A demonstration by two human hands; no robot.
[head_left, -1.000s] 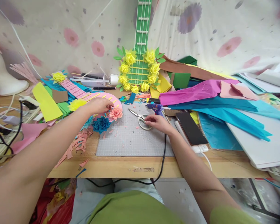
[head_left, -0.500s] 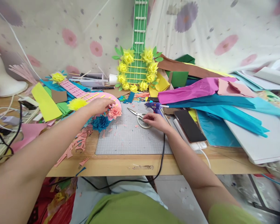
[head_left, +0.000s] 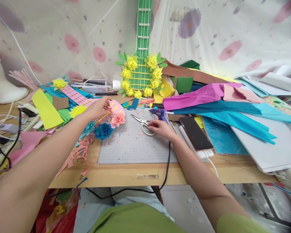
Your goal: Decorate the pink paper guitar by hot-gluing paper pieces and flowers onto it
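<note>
I count one pink guitar [head_left: 116, 106] and one coral flower [head_left: 118, 119] by my curled left hand [head_left: 101, 107], one pair of scissors [head_left: 142, 121] at my right hand [head_left: 162, 128], either grip unclear.

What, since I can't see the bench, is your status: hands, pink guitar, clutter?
Left hand over flowered pink guitar, contact unclear. Right hand at scissors. Paper scraps on guitar's near side.
</note>
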